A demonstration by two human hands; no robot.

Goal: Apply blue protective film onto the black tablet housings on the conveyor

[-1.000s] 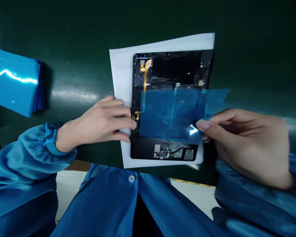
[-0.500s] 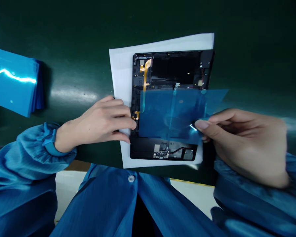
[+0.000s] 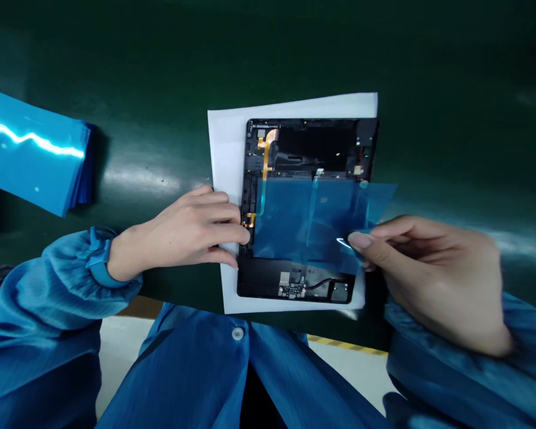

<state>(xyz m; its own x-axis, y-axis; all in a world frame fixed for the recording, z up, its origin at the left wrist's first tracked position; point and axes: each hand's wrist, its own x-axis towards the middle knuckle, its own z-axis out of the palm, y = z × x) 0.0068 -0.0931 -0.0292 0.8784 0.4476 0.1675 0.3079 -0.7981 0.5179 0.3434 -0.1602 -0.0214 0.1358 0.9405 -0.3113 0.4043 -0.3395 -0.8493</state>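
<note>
An opened tablet (image 3: 268,280), its circuit boards and orange flex cable exposed, lies on white paper sheets (image 3: 227,155). My left hand (image 3: 196,229) is at the tablet's left edge, its bent fingers and thumb holding that side. A see-through blue film (image 3: 290,217) covers the tablet's middle and sticks out past its right edge. My right hand (image 3: 433,268) pinches the film's lower right part between thumb and fingers. Whether the film's left part touches the tablet I cannot tell.
A stack of blue film sheets (image 3: 31,161) lies at the left on the dark green table (image 3: 161,71). Below the table's front edge, yellow-black striped tape (image 3: 348,345) shows on the pale floor.
The camera view has shifted, so the tablet, paper and stack appear lower in the picture. Both hands keep about the same hold on the tablet and the film.
</note>
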